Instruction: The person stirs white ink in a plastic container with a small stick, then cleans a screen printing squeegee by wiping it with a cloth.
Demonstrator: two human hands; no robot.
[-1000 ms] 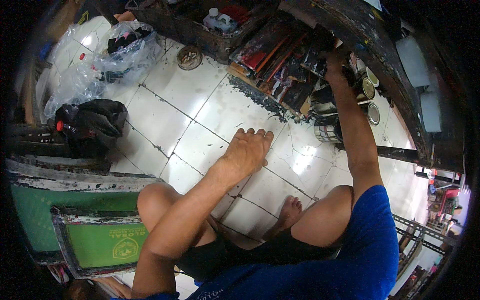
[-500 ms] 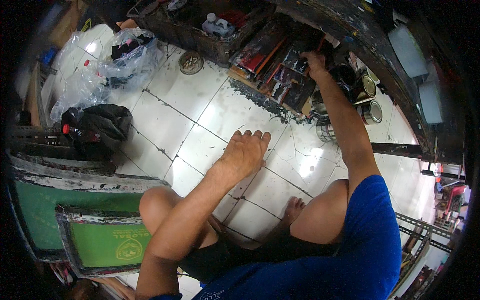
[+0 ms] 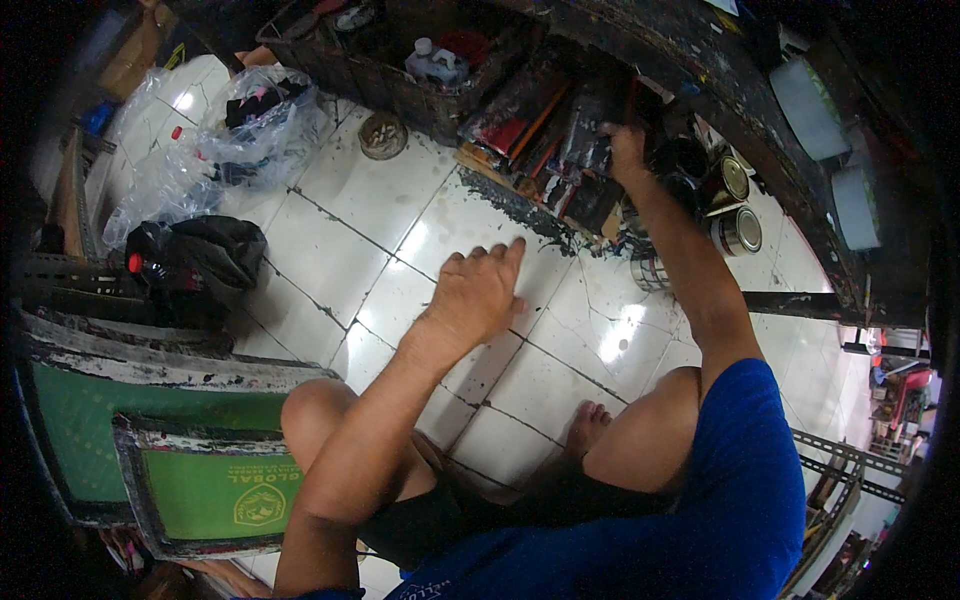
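We judge this a reach: right hand (image 3: 627,150) at stained panels (image 3: 583,142), grip unclear, sure pinch needed next; left hand (image 3: 474,290) empty, loosely spread.

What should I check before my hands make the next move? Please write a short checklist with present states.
1. Left hand free: ok, it holds nothing, over the floor tiles.
2. Right hand at the paint-stained stack: ok.
3. Right hand's grip firm: cannot tell, the spot is dark.
4. Right forearm clear of the metal cans: cannot tell, it partly hides some.
5. Tiles beside the stack clean: not ok, dark flecks there.
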